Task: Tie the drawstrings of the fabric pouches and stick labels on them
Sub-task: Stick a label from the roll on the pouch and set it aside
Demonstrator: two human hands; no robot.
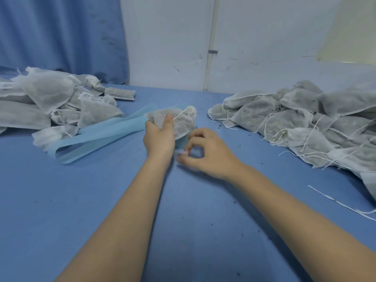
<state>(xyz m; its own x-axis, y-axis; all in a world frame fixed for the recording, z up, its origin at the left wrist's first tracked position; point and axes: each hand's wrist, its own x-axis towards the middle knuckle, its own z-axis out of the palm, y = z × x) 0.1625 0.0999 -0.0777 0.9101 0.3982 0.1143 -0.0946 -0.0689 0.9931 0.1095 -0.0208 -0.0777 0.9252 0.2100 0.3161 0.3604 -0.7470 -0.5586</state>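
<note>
Gripping a filled pouch (179,123) over the desk (101,200), the left hand (158,137) holds firm; the right hand (207,151) pinches a small label (181,153).

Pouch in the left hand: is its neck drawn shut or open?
Drawn shut. The pouch narrows to a bunched neck at its far end, with a drawstring running from it under the left hand thumb. No label shows on it.

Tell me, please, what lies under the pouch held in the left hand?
Under the pouch gripped by the left hand runs a light blue strip; its end beneath is covered.
</note>
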